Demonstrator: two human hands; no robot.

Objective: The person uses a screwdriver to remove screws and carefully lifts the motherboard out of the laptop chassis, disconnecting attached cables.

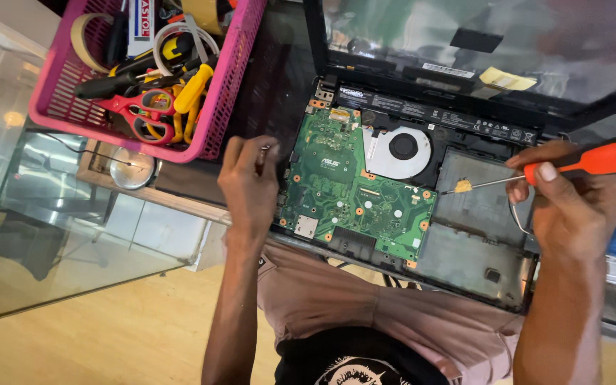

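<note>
An opened laptop base (479, 214) lies in front of me with its green circuit board (344, 185) and round cooling fan (402, 151) exposed. My right hand (565, 207) grips an orange-handled screwdriver (593, 160); its tip rests near a small yellow piece (463, 187) at the board's right edge. My left hand (249, 185) sits at the laptop's left edge, fingers pinched on something small and dark that I cannot make out.
A pink basket (229, 78) at upper left holds scissors, yellow-handled tools, tape rolls and cables. The laptop's screen lid (479, 50) stands open behind the base. A glass tabletop (37, 214) extends left, with a round metal object (132, 168) under the basket.
</note>
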